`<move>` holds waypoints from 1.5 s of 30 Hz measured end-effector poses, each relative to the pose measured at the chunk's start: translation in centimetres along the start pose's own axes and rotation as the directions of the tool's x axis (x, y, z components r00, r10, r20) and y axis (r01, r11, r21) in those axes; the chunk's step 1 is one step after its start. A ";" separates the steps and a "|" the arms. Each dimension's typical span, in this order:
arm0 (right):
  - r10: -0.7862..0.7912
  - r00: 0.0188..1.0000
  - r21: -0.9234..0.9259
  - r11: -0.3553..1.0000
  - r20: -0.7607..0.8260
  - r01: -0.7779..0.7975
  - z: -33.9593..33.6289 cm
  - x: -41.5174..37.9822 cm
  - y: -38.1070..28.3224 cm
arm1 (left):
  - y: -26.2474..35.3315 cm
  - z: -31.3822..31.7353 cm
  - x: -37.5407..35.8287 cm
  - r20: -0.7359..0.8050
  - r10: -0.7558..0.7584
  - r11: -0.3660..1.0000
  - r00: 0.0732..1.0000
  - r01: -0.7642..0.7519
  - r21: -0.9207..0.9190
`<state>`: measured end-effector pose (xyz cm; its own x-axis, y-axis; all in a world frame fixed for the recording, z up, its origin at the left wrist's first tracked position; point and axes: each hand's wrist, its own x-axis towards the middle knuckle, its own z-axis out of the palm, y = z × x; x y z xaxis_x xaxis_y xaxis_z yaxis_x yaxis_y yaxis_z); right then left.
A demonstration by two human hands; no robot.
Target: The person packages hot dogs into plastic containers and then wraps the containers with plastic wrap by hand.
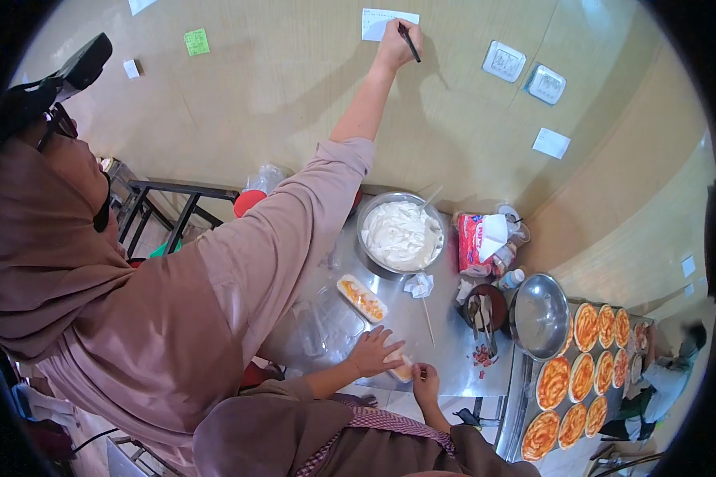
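My left hand (373,354) lies with its fingers spread over a small oblong pale container (403,371) near the front edge of the metal table. Beside the container's right end, my right hand (426,384) is closed, fingertips together; what they pinch, if anything, is too small to make out. Just beyond my left hand rests another oblong white container (362,298) with orange and yellow shreds on top. Clear plastic containers (312,327) lie to the left of it.
A co-worker's hand (398,46) holds a black pen against a paper on the wall, the arm crossing above the table's left side. Around the table (398,318) are a bowl of white cream (402,236), a tissue pack (481,242), a steel bowl (539,316) and sauce-topped dough rounds (553,381).
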<state>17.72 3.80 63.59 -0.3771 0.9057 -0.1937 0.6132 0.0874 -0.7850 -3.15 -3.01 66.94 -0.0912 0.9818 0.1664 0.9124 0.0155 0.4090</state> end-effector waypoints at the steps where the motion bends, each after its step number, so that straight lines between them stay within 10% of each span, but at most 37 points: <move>1: 0.018 1.000 0.036 0.999 -0.020 -0.017 -0.1 -0.7 -0.9 | -0.1 0.2 0.0 -0.050 -0.016 0.999 0.999 0.014 -0.052; 8: -0.392 0.912 -0.280 0.868 0.121 0.410 -2.5 -1.8 -5.0 | -1.6 -0.2 -0.5 -0.240 -0.114 0.970 0.964 0.056 -0.238; 22: -0.370 0.915 -0.203 0.895 0.159 0.397 -1.9 -2.2 -4.2 | 1.6 -7.3 -0.4 -0.302 -0.259 0.924 0.917 0.144 -0.355; 24: -0.399 0.906 -0.197 0.885 0.142 0.421 -1.6 -2.2 -3.8 | 4.4 -14.4 2.1 -0.067 -0.286 0.620 0.956 0.131 -0.774; 26: -0.410 0.901 -0.200 0.880 0.139 0.431 -1.3 -2.2 -3.4 | 6.0 -21.2 3.9 -0.147 -0.027 0.127 0.989 -0.143 -0.982; 28: -0.421 0.897 -0.204 0.874 0.133 0.441 -1.1 -1.9 -3.0 | 7.0 -28.1 5.1 -0.441 0.303 -0.351 0.845 -0.331 -0.876; 31: -0.402 0.900 -0.190 0.883 0.167 0.429 -1.1 -1.8 -2.4 | 8.9 -34.3 4.7 -0.636 0.478 -0.519 0.605 -0.389 -0.761; 37: -0.335 0.924 -0.130 0.923 0.184 0.361 -1.0 -1.7 -1.7 | 12.1 -41.4 1.9 -0.699 0.637 -0.456 0.323 -0.573 -0.681; 45: -0.355 0.918 -0.174 0.907 0.176 0.385 -1.0 -1.8 -2.1 | 14.3 -45.4 0.9 -0.721 0.605 -0.367 0.338 -0.685 -0.629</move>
<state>17.82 2.42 66.20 -0.6865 0.7272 -0.0025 0.5319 0.4998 -0.6835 -8.29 -10.47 113.63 0.2334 0.2045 0.9506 -0.5232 -0.7976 0.3001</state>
